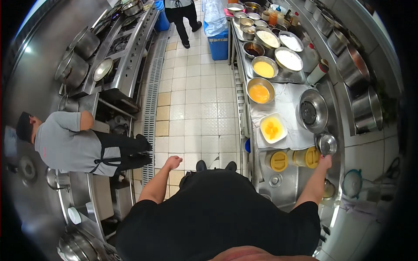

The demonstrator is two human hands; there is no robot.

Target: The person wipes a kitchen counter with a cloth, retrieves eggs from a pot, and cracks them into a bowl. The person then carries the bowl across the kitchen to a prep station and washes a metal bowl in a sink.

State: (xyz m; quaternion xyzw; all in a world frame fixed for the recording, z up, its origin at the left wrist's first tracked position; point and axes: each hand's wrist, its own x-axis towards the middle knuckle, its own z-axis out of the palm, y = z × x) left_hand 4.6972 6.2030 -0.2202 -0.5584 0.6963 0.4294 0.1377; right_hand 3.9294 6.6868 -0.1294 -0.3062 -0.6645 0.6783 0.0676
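Observation:
My right hand (pixel 325 161) reaches over the sink side and grips the near rim of a small steel bowl (pixel 328 143). Just left of that hand stand jars with yellow lids, a nearer-left jar (pixel 278 161) and another jar (pixel 308 157). My left hand (pixel 174 162) hangs over the floor with its fingers curled and nothing seen in it. Beyond the jars, a white square container (pixel 273 128) holds egg yolks. A larger steel bowl (pixel 318 108) with dark holes or marks in its bottom rests on a white cloth (pixel 285 98).
Steel bowls of beaten egg (pixel 259 92), white powder and sauces line the right counter. The sink (pixel 278 191) lies near me. A co-worker (pixel 78 141) stands at the left counter by the stoves (pixel 119 48); another person (pixel 180 15) is up the aisle beside a blue bin (pixel 218 47).

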